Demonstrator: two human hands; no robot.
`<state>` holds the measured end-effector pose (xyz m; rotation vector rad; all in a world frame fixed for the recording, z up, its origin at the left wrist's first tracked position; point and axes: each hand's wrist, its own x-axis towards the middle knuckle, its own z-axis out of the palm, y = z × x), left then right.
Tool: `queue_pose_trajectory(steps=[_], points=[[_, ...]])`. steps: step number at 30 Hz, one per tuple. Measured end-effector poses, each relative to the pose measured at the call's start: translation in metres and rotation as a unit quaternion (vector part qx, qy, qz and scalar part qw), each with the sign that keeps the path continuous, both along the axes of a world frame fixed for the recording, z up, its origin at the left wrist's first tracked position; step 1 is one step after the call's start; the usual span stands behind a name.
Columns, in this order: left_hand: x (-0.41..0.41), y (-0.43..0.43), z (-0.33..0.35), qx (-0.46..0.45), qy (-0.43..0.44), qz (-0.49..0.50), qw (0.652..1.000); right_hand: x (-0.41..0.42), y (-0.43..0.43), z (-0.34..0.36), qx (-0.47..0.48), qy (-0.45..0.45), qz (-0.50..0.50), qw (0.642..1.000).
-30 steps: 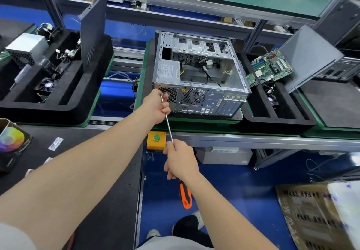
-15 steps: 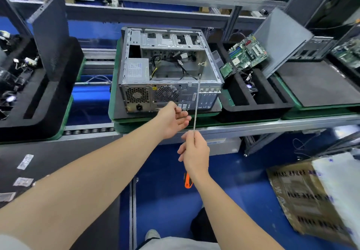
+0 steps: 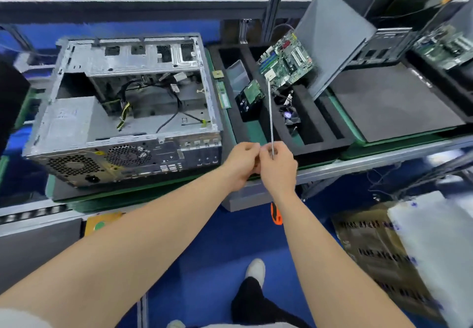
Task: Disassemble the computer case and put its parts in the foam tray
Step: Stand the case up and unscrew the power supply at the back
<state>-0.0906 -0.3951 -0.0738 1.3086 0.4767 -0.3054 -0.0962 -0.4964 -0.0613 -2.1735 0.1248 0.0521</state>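
Between fasteners: both hands meet on the screwdriver in front of the foam tray (image 3: 325,135).
Right hand (image 3: 277,167) grips the screwdriver (image 3: 270,112) by its shaft, tip up. Left hand (image 3: 242,165) has its fingers curled against the right; can't tell if it pinches anything. Computer case (image 3: 143,156) sits open at left, cables inside, tray just beside it. Next move probably needs the tip set on the next case screw.

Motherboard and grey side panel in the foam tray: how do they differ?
The motherboard is green and crowded with parts; the side panel is plain grey. The motherboard is the smaller, the side panel the broader. Both stand tilted in the foam tray.
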Motion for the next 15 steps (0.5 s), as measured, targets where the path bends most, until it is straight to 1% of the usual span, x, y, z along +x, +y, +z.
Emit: queue_pose_trajectory(steps=[1, 3, 4, 7, 11, 15], points=[[0.015, -0.005, -0.004, 0.040, -0.004, 0.001, 0.999, 0.020, -0.008, -0.001, -0.016, 0.012, 0.012, 1.000], [0.040, -0.012, -0.012, 0.150, -0.013, 0.013, 0.989, 0.057, -0.020, -0.005, -0.054, 0.043, 0.050, 0.996], [0.050, -0.015, -0.015, 0.200, -0.014, 0.019, 0.979, 0.074, -0.024, -0.007, -0.073, 0.056, 0.073, 0.993], [0.075, -0.019, -0.024, 0.312, -0.013, 0.027, 0.950, 0.114, -0.029, -0.014, -0.103, 0.080, 0.126, 0.983], [0.098, -0.019, -0.037, 0.452, -0.049, -0.017, 0.890, 0.146, -0.026, -0.027, -0.114, 0.102, 0.163, 0.975], [0.104, -0.016, -0.043, 0.556, -0.034, -0.115, 0.822, 0.161, -0.025, -0.043, -0.112, 0.136, 0.171, 0.969]])
